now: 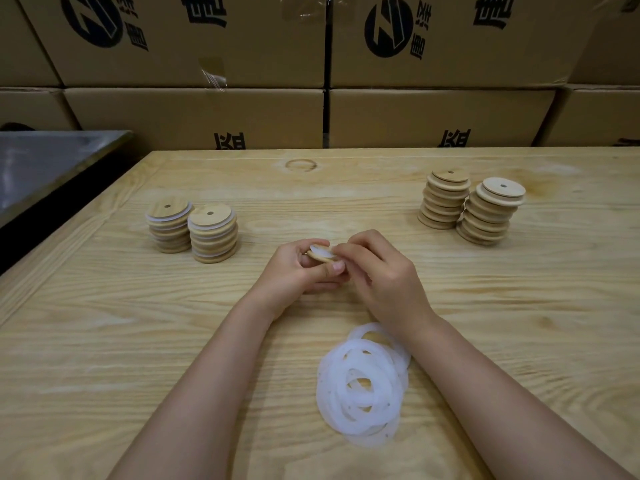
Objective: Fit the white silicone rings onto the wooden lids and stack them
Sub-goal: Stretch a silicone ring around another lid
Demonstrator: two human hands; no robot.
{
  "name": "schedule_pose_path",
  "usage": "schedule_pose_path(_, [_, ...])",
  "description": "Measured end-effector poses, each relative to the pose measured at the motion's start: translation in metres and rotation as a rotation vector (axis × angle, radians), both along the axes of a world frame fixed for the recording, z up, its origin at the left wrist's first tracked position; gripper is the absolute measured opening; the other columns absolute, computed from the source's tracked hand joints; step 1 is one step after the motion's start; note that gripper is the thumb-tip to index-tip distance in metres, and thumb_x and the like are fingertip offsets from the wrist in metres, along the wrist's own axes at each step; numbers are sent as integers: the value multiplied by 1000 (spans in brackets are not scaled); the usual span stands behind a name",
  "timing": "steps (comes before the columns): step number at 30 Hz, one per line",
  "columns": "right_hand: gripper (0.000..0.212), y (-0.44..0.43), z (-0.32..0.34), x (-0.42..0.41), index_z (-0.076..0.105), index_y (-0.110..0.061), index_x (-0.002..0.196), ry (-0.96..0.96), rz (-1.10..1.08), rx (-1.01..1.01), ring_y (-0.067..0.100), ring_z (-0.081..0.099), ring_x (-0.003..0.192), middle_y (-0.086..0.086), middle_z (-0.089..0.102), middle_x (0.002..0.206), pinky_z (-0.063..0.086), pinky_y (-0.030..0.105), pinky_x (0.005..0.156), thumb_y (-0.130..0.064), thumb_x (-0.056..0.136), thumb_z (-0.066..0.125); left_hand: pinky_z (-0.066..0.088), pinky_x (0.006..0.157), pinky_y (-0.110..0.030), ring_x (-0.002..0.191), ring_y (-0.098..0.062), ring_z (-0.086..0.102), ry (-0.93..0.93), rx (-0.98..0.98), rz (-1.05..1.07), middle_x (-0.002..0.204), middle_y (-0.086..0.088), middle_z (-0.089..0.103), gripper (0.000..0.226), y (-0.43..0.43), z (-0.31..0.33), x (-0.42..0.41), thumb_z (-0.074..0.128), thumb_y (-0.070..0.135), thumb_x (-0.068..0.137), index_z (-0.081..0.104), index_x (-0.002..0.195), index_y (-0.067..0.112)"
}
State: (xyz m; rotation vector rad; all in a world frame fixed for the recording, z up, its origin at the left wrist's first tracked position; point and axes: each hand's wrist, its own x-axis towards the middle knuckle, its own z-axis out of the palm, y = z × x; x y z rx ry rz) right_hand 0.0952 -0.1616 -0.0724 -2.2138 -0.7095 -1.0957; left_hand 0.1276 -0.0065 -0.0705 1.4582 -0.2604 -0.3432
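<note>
The step in hand is the fitting itself: at the middle of the desk (104,306) the left hand (294,275) grips a wooden lid (317,257), its fingers (330,268) curled round the lid's near edge, while the right hand (384,275) pinches a white silicone ring (321,250) against the lid's upper face. How far round the ring is seated cannot be told, as the fingers cover much of the rim. The next move, I judge, calls for working the ring round the lid until it sits evenly, then carrying the finished piece to the two stacks on the left (194,230), where white edges show between the lids and which seem to be the done ones. The two stacks on the right (471,209) show bare wood and look like the supply not yet fitted. A loose pile of rings (363,386) lies on the desk just beside the right forearm, near the person. As for containers, the cardboard boxes (194,112) piled behind the desk are closed and taped, so their contents are hidden; a grey metal tray (52,161) at the far left is only partly in view, and what it holds cannot be told.
</note>
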Motion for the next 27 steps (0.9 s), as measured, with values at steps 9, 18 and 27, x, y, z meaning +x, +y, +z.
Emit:
schedule_pose_path(9, [13, 3, 0, 2, 69, 3, 85, 71, 75, 129, 24, 59, 73, 14, 59, 85, 50, 38, 62, 10, 83, 59, 51, 94, -44, 96, -27, 67, -2, 21, -14, 98, -14, 67, 54, -1, 0, 0, 64, 2, 83, 41, 131, -8])
schedule_pose_path(18, [13, 5, -2, 2, 67, 3, 85, 151, 96, 226, 11, 52, 78, 11, 56, 86, 46, 23, 70, 13, 82, 58, 57, 80, -31, 86, -18, 71, -8, -39, -13, 85, -4, 73, 75, 0, -1, 0, 73, 16, 64, 43, 131, 1])
schedule_pose_path(27, [10, 4, -3, 6, 67, -12, 91, 375, 149, 579, 14, 58, 94, 10, 56, 100, 48, 20, 82, -7, 84, 64, 50, 94, -44, 101, -25, 66, -19, -31, 30, 102, -14, 70, 67, 2, -1, 2, 67, -1, 77, 41, 137, 11])
